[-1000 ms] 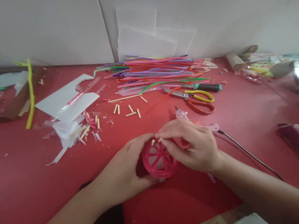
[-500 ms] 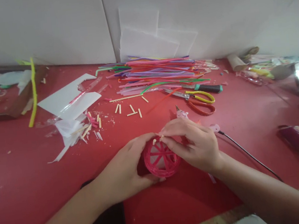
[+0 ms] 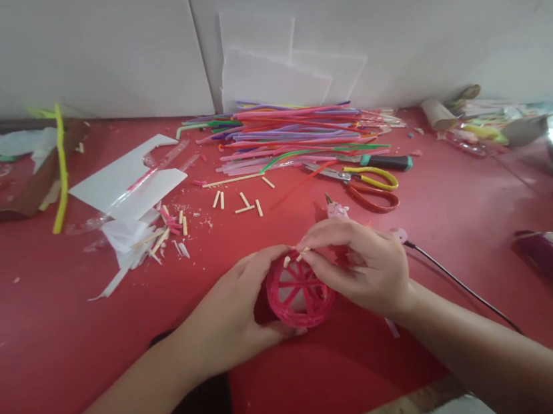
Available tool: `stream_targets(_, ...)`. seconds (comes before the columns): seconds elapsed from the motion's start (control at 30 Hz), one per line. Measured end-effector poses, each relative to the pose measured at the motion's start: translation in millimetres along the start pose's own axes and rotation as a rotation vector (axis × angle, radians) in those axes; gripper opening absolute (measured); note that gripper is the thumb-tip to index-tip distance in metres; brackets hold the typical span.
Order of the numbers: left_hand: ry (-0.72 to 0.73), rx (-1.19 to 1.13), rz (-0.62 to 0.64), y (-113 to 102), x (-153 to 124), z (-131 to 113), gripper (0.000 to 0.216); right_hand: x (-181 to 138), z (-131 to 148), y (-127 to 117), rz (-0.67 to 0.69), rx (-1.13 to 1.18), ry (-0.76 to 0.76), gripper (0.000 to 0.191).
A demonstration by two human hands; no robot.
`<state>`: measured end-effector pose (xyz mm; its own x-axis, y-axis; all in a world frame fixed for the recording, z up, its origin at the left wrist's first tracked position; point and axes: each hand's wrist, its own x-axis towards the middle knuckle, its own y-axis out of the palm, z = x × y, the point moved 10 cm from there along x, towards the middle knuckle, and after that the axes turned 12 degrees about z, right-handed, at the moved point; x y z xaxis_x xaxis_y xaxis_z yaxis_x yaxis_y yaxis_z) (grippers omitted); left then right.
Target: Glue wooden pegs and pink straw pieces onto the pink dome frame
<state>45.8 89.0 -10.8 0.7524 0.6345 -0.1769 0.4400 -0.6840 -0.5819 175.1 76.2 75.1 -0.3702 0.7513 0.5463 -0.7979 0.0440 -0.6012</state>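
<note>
Head view, live: pink spoked round frame (image 3: 302, 284) sits low at six o'clock, left hand (image 3: 240, 299) cupping it from nine. Right-hand (image 3: 356, 257) thumb and forefinger pinch a short wooden stick (image 3: 304, 252) at the rim's twelve; contact unclear. Best, I'd say: light left grip, stick matched to its neighbour (image 3: 286, 261).

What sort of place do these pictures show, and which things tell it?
Most likely a handicraft worktable; whether at home or in a workshop, I cannot tell. The signs are the bundle of colourful thin strips, the scissors and what looks like a pink glue gun.
</note>
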Motion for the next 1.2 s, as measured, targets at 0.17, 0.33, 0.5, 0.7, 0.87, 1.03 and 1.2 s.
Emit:
stream_targets(0.17,0.014,0.020,-0.009,-0.5,-1.1,-0.5,0.080,0.4,-0.6,-0.1,-0.011,-0.019,0.009,0.013)
stream_targets(0.33,-0.001,0.009,-0.002,0.3,-1.2,1.4,0.080,-0.1,-1.4,1.8,0.003,0.007,-0.010,0.011)
stream_targets(0.5,-0.011,0.004,0.002,1.8,-0.3,3.2,0.081,0.4,1.4,3.8,0.032,-0.018,-0.054,0.010)
stream_targets(0.7,-0.003,-0.004,0.000,1.3,-0.3,0.3,0.079,0.9,5.7,4.8,0.039,-0.050,-0.103,0.011)
stream_targets(0.87,-0.003,-0.007,-0.004,0.1,0.0,0.1,0.077,0.9,9.2,5.4,0.042,-0.078,-0.127,0.011)
stream_targets(1.03,-0.006,0.005,-0.012,-0.7,0.9,0.0,0.078,0.6,8.7,6.4,0.048,-0.070,-0.122,0.011)
stream_targets(1.2,-0.011,0.006,-0.008,-0.7,1.4,0.4,0.080,0.3,7.5,6.3,0.040,-0.062,-0.118,0.009)
